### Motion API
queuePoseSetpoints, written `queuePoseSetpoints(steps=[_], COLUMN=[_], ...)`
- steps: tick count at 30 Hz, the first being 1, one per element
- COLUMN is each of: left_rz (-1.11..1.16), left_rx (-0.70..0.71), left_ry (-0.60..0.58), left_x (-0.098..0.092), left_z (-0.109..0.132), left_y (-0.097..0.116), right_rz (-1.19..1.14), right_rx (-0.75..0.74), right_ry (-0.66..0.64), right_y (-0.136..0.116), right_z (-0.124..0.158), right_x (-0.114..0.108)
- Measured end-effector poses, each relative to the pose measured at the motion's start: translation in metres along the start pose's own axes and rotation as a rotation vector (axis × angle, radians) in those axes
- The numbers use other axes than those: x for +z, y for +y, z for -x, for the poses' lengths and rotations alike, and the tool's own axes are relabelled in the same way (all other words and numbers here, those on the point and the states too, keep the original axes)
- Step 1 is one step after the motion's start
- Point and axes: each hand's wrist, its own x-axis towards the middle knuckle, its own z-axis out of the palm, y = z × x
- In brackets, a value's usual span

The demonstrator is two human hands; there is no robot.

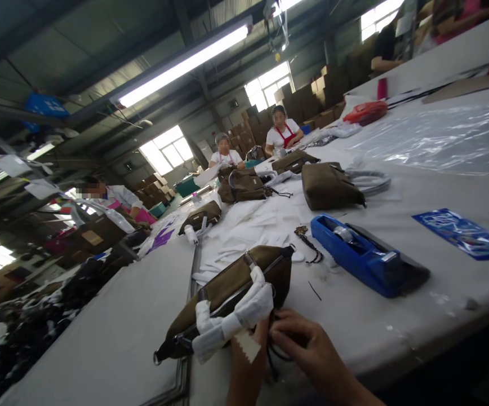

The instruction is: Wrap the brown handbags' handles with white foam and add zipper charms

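An olive-brown handbag point(227, 287) with a zipper and dark trim lies tilted on the table in front of me. Its handles point(248, 307) are wrapped in white padding, and a pale zigzag-edged strip point(248, 345) hangs from them. My left hand point(250, 344) is at the bag's near side, its fingers mostly hidden behind the wrapped handle. Beside it, my right hand point(306, 341) is closed, thumb and fingers pinching a thin black cord point(273, 366) that dangles under both hands.
A blue tape dispenser point(354, 254) stands right of the bag, near a dark chain point(310, 245) and a blue printed packet point(466, 232). More brown bags point(331, 186) and white sheets point(253, 223) lie farther back. Several people work around the tables; dark material is heaped at left.
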Motion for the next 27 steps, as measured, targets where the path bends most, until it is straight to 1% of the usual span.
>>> queuePoseSetpoints(steps=[2,3,6,7,8,10,12,13,15,17,19,21,24,26,27], left_rz=[-0.036,-0.045,-0.05,-0.048,-0.04,-0.014,-0.004,-0.007,-0.012,-0.008,0.008,0.038,0.098,0.129,0.139], left_rx=[-0.016,-0.02,0.011,0.028,0.042,0.054,0.029,0.008,-0.057,-0.101,-0.108,-0.096,-0.115,-0.118,-0.111], left_ry=[-0.015,-0.011,0.014,0.008,-0.003,-0.038,-0.062,-0.059,-0.029,0.0,0.023,0.044,0.044,0.054,0.071], left_x=[-0.006,-0.009,-0.013,-0.013,-0.012,-0.012,-0.014,-0.016,-0.025,-0.034,-0.036,-0.029,-0.01,0.0,0.002], left_z=[-0.004,-0.006,-0.018,-0.021,-0.024,-0.027,-0.025,-0.022,-0.013,-0.004,0.004,0.007,0.007,0.004,0.003], left_y=[-0.003,-0.003,-0.003,-0.003,-0.002,0.003,0.014,0.021,0.038,0.053,0.059,0.055,0.039,0.03,0.029], right_rz=[0.127,0.195,0.435,0.515,0.586,0.658,0.627,0.593,0.531,0.472,0.438,0.461,0.483,0.433,0.4], right_rx=[-0.047,-0.101,-0.382,-0.489,-0.585,-0.726,-0.781,-0.769,-0.719,-0.669,-0.62,-0.545,-0.41,-0.384,-0.393], right_ry=[-0.006,0.014,0.127,0.132,0.101,-0.037,-0.185,-0.239,-0.258,-0.193,-0.131,-0.106,-0.106,-0.071,-0.024], right_y=[-0.004,-0.007,-0.019,-0.024,-0.03,-0.042,-0.057,-0.065,-0.081,-0.094,-0.101,-0.098,-0.085,-0.081,-0.081], right_z=[0.001,0.0,-0.011,-0.019,-0.03,-0.056,-0.085,-0.098,-0.116,-0.124,-0.126,-0.126,-0.124,-0.116,-0.108], right_x=[-0.004,-0.008,-0.022,-0.026,-0.028,-0.027,-0.018,-0.012,0.003,0.016,0.022,0.022,0.009,-0.005,-0.012])
